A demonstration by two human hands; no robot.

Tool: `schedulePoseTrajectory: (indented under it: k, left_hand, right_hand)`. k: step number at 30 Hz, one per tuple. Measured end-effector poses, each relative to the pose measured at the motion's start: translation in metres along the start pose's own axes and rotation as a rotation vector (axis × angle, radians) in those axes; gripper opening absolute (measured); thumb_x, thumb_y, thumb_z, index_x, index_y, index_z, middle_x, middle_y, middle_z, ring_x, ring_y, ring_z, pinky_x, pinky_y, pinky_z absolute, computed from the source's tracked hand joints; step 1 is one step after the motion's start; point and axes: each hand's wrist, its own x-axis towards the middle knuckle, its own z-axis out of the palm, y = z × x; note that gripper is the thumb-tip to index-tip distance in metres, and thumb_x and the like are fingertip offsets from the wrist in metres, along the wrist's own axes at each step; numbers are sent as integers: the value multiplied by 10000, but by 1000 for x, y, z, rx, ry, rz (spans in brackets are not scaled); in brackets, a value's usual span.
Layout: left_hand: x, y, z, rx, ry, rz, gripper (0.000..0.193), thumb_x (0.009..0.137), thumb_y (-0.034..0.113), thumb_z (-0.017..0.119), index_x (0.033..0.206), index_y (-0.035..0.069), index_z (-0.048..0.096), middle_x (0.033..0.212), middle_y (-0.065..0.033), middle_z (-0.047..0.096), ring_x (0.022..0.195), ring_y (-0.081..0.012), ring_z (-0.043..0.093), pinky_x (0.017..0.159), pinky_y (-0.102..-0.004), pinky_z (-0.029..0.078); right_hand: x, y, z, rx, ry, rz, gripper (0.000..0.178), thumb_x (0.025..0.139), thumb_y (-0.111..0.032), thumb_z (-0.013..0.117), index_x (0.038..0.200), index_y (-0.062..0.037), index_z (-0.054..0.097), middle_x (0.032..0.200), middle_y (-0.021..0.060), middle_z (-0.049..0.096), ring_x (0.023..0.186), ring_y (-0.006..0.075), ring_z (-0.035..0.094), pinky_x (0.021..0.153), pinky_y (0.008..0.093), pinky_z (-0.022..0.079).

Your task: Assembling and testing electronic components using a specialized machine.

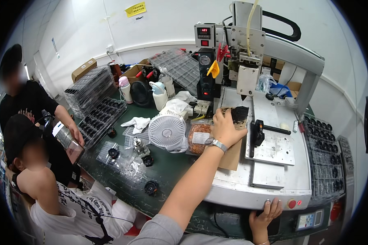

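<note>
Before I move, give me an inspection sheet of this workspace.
Surface: dark green table, crowded.
Things at hand: brown cardboard on the white machine; black material by the left hand.
Clutter: white fan, white glove, bag of orange-brown bits.
Hands: left, fingers spread over the cardboard, contact unclear; right hand at the machine's front edge, beside a red button.
Cables: black cable below the machine's front.
Surroundings: two people at left; yellow sign on the wall.

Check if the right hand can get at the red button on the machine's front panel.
Likely yes: the right hand is at the front panel, just left of the red button, with nothing visible between them.
</note>
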Motion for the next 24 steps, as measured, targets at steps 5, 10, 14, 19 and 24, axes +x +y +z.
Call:
schedulePoseTrajectory:
  k: [5,10,14,19,24]
  left_hand:
    - [3,-3,6,1,22,-3,893,656,465,762,1366,45,421,1425,-217,322,1321,-414,346,998,-575,400]
    - [7,-10,9,-117,2,-34,875,672,469,751,1365,40,430,1418,-223,334,1303,-412,375,1032,-517,397]
    - [12,-18,5,-283,25,-33,850,694,473,748,1351,24,447,1393,-249,347,1260,-428,416,1048,-470,397]
    - [17,-25,2,-304,69,-88,863,695,497,752,1336,0,459,1355,-253,376,1251,-426,422,1045,-515,376]
    - [4,5,0,106,70,-74,943,683,513,757,1408,36,390,1465,-270,318,1360,-435,328,1054,-590,337]
  right_hand:
    - [1,3,-1,-2,-6,-15,702,745,-115,647,1368,-58,327,1490,283,311,1375,494,274,1117,637,154]
    - [9,16,-52,259,-71,-16,689,772,-130,636,1380,-50,324,1506,280,281,1389,482,239,1110,630,159]
    - [20,54,-72,-107,-46,330,678,774,-30,526,1431,47,375,1505,264,312,1410,431,266,1154,545,176]
    - [13,75,-69,-209,-233,360,696,769,-44,534,1435,63,362,1484,260,361,1400,400,317,1169,539,168]
    - [17,77,-93,-128,-164,309,572,742,-54,565,1298,69,509,1336,239,506,1312,395,428,1139,550,223]
